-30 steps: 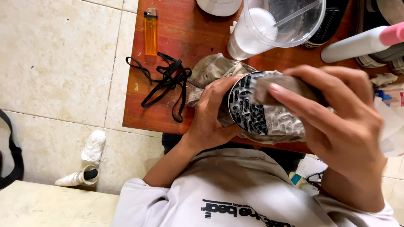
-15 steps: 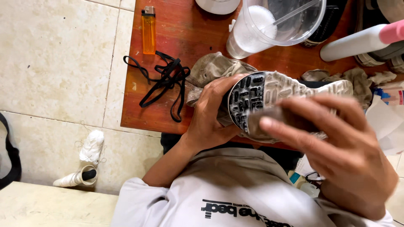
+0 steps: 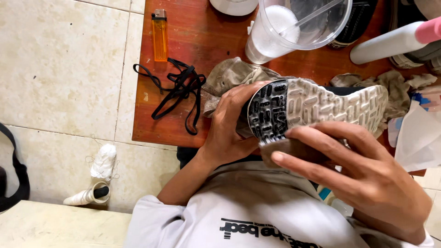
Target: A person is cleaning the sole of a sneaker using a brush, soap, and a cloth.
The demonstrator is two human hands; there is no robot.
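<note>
Here, shoe (image 3: 321,108) lies sole-up, toe pointing right.

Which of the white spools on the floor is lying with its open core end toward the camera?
The lower spool, tipped on its side, shows its dark hollow core. The upper spool shows only wound white thread.

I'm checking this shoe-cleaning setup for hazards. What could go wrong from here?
The plastic cup of milky liquid stands right behind the upturned shoe; a hard scrub by the right hand might tip it. The orange lighter and black laces lie near the table edge and might get knocked off.
</note>
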